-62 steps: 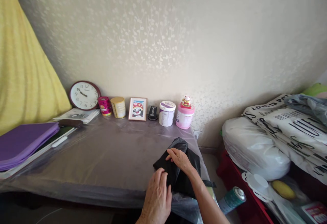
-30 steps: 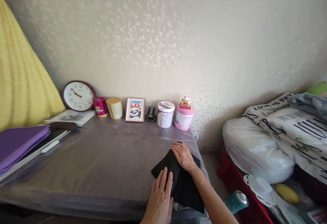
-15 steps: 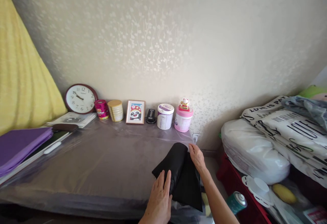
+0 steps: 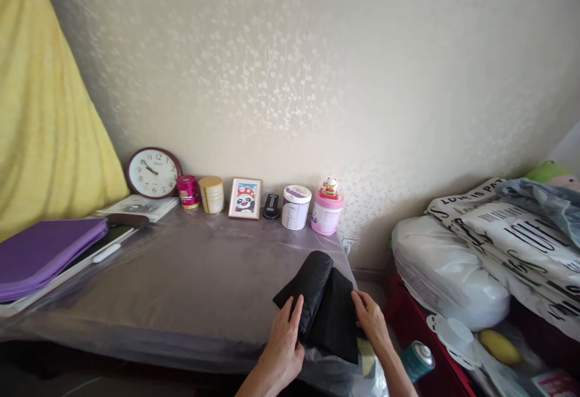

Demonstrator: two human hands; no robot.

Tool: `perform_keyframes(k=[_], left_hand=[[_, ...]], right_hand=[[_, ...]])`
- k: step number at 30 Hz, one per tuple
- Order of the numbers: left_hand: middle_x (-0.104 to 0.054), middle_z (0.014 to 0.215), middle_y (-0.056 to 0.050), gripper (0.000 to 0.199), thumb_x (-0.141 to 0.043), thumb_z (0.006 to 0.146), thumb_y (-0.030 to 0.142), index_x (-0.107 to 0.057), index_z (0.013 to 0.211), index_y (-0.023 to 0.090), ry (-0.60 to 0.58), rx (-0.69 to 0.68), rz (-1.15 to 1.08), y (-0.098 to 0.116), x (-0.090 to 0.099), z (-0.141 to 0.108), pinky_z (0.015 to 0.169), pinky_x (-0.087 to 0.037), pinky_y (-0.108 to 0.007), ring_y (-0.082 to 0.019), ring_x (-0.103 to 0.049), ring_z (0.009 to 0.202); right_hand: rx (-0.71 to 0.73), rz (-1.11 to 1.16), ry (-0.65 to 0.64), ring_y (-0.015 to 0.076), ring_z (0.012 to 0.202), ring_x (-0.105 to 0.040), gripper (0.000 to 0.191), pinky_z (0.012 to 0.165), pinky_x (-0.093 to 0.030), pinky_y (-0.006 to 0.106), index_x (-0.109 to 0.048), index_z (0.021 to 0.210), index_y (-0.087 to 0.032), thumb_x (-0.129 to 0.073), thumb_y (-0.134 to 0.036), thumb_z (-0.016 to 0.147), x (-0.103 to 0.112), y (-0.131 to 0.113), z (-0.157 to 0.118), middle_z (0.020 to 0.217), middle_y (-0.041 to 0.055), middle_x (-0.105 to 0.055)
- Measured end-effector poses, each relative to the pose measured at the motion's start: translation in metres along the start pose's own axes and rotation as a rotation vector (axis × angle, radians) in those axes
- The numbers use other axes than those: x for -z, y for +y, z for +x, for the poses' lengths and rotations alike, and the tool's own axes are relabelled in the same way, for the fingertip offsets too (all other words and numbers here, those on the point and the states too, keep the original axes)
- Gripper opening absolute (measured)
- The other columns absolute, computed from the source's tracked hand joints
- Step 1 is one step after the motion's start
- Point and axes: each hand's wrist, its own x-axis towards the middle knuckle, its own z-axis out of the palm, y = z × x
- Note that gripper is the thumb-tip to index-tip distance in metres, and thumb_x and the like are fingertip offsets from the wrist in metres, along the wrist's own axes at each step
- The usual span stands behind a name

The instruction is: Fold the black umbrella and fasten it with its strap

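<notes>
A roll of black garbage bags (image 4: 312, 288) lies near the right end of the table, its loose sheet spread out to the right. My left hand (image 4: 284, 339) holds the roll's near left side, fingers on top and the thumb by its near end. The fingers of my right hand (image 4: 369, 318) are closed in a pinch on the right edge of the loose black sheet, at the table's side.
Along the wall stand a clock (image 4: 154, 172), a pink tin (image 4: 188, 191), a yellow-lidded can (image 4: 211, 194), a panda picture (image 4: 245, 197) and two tubs (image 4: 296, 208). Purple folded fabric (image 4: 49, 255) lies left. Beside the table are a spray can (image 4: 417, 359) and a red box (image 4: 412, 318).
My right hand has moved down along the sheet's right edge, toward me. My left hand stays at the roll. The view has shifted slightly.
</notes>
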Motion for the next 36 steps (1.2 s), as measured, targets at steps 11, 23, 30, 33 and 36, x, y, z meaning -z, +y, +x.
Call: perform_keyframes(k=[11, 23, 30, 33, 36], left_hand=[[-0.021, 0.146, -0.006, 0.089, -0.044, 0.061, 0.008, -0.008, 0.141, 0.02, 0.017, 0.038, -0.001, 0.004, 0.003, 0.003, 0.109, -0.021, -0.031, -0.02, -0.024, 0.131], [-0.016, 0.148, -0.006, 0.089, -0.041, 0.06, 0.011, -0.006, 0.141, 0.013, -0.012, 0.088, 0.116, 0.008, 0.009, -0.001, 0.11, -0.014, -0.036, -0.019, -0.015, 0.135], [-0.009, 0.149, -0.006, 0.089, -0.041, 0.06, 0.01, -0.004, 0.141, 0.013, -0.034, 0.11, 0.172, 0.017, 0.009, -0.005, 0.109, -0.014, -0.037, -0.02, -0.01, 0.136], [-0.008, 0.149, -0.006, 0.088, -0.041, 0.06, 0.01, -0.005, 0.141, 0.012, -0.037, 0.112, 0.181, 0.018, 0.009, -0.005, 0.11, -0.012, -0.037, -0.021, -0.01, 0.136], [-0.008, 0.149, -0.007, 0.088, -0.041, 0.06, 0.011, -0.006, 0.141, 0.012, -0.027, 0.093, 0.171, 0.017, 0.007, -0.005, 0.11, -0.012, -0.038, -0.021, -0.01, 0.136]], right_hand=[[0.034, 0.058, 0.07, 0.0259, 0.072, -0.064, 0.047, 0.06, -0.047, 0.032, -0.062, 0.077, -0.017, -0.048, -0.06, 0.062, -0.019, -0.007, 0.032, 0.069, 0.0082, -0.067], [0.16, -0.021, 0.112, 0.024, 0.07, -0.063, 0.045, 0.058, -0.043, 0.029, -0.064, 0.078, -0.016, -0.045, -0.055, 0.067, -0.013, -0.028, 0.021, 0.072, 0.0093, -0.068], [0.217, 0.087, 0.077, 0.0182, 0.061, -0.057, 0.046, 0.054, -0.04, 0.025, -0.064, 0.071, -0.014, -0.049, -0.057, 0.069, -0.012, -0.039, 0.023, 0.064, 0.0032, -0.064], [0.235, 0.098, 0.074, 0.0178, 0.062, -0.056, 0.046, 0.056, -0.041, 0.025, -0.065, 0.075, -0.013, -0.049, -0.057, 0.071, -0.014, -0.046, 0.026, 0.064, 0.0027, -0.064], [0.262, 0.111, 0.082, 0.0194, 0.067, -0.058, 0.047, 0.06, -0.043, 0.026, -0.065, 0.082, -0.012, -0.049, -0.055, 0.072, -0.02, -0.058, 0.029, 0.068, 0.0037, -0.065]])
